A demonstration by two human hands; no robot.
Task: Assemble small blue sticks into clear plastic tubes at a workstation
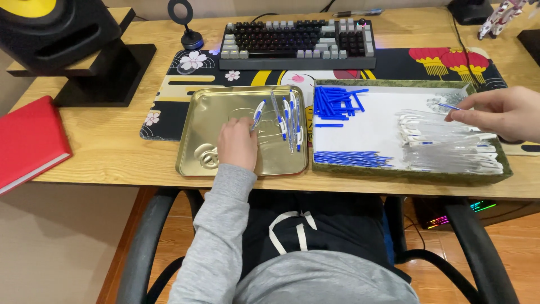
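I'm at a pale wooden tabletop [112,143] with a patterned desk mat [185,73], a keyboard [298,42] far off and a red book [25,141] at the left. My left hand [237,143] rests in the gold metal tray [211,121], grip pinched on a white-and-blue pen [258,112], more finished pens [289,118] just right of it. My right hand [498,112], over the green-rimmed box [405,84], has its grip together on a thin blue refill [450,106], clear pen barrels [450,149] beneath, blue refills [351,159] nearer left.
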